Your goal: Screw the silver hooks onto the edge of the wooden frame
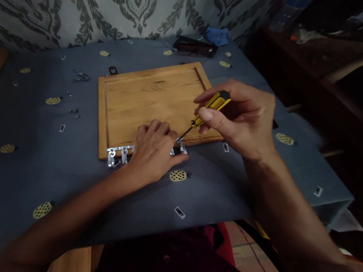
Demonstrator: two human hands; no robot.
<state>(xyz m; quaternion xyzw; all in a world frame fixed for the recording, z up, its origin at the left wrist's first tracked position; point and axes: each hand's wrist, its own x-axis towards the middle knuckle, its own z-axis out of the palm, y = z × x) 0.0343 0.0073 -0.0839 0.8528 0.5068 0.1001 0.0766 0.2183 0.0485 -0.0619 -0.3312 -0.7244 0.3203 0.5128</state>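
The right hand (253,114) grips a screwdriver (214,105), its tip hard to make out; the left hand (153,149) partly hides the metal brackets (124,153) on the board (154,106), its grip unclear.

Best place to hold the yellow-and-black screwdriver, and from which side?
Probably the thick screwdriver handle, from the right: it slants up that way, where the right hand holds it, leaving the thin shaft pointing down-left at the metal fitting beside the left hand.
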